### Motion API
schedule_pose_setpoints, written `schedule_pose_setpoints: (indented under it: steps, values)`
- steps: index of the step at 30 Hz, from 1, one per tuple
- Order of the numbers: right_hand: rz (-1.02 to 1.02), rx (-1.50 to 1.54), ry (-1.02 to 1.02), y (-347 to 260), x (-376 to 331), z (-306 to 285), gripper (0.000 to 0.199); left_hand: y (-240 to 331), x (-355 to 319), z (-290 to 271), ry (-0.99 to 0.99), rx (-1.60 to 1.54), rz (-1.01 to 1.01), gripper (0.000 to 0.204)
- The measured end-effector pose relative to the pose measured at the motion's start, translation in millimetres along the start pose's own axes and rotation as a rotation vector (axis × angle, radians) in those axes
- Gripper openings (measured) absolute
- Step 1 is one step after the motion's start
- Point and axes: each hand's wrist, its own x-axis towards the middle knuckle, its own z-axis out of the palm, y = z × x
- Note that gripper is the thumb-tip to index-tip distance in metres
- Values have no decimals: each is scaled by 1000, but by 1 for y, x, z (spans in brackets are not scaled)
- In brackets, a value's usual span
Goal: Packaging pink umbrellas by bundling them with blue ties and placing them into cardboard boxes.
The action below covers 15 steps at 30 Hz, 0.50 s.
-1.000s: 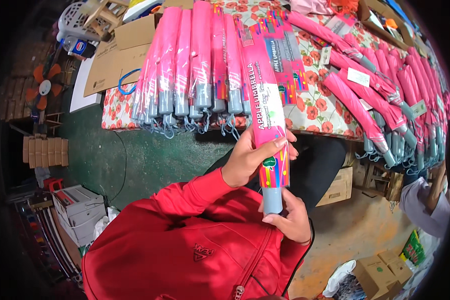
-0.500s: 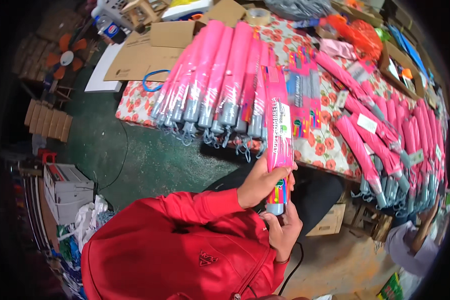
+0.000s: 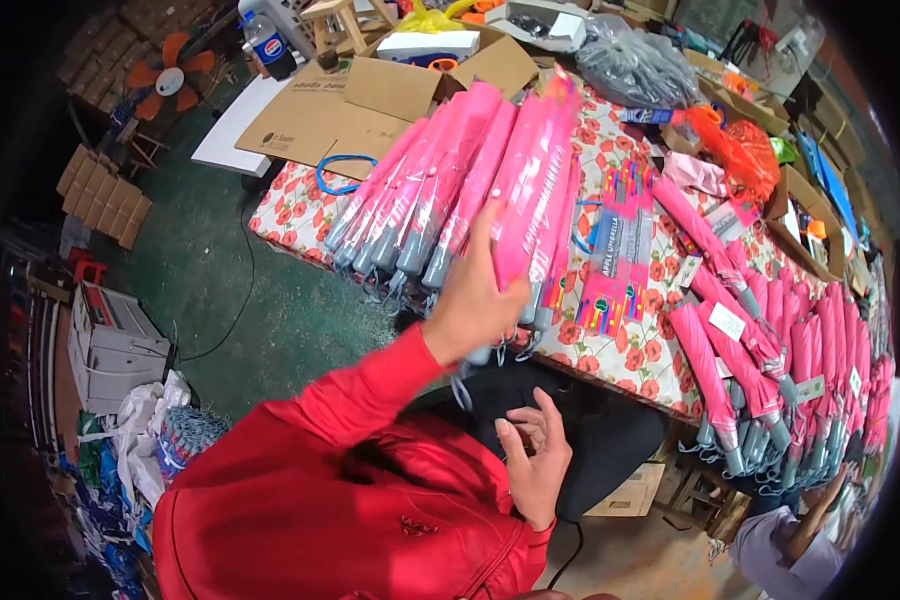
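Observation:
My left hand (image 3: 478, 295) is closed around a folded pink umbrella (image 3: 532, 215) in a printed clear sleeve, its grey handle end toward me. It is held over the right side of a pile of sleeved pink umbrellas (image 3: 428, 190), whose grey handles and wrist loops hang past the table edge. My right hand (image 3: 535, 450) is raised above my lap, empty, with fingers apart and slightly curled. Right of the pile lies a stack of flat printed plastic sleeves (image 3: 620, 255). Farther right, several pink umbrellas (image 3: 705, 350) without sleeves carry white tags.
A flower-patterned cloth covers the table (image 3: 645, 350). Cardboard (image 3: 315, 125), a blue ring (image 3: 345, 174), a bottle (image 3: 268, 45), a grey plastic bag (image 3: 635, 65) and a red bag (image 3: 745, 160) lie toward the back. Another person's arm (image 3: 815, 520) shows at lower right.
My left hand has carried the sleeved umbrella up and left from my lap to the pile. My right hand has let go of its handle end and opened.

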Motion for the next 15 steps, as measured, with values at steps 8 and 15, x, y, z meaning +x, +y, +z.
schedule_pose_setpoints:
  steps: [8,15]
  values:
    - [38,-236,-91,15,2,1,43,-64,59,-38,-37,851,170,53]
    - [63,-296,-67,19,2,-6,40,-62,48,-20,198,484,364,40]
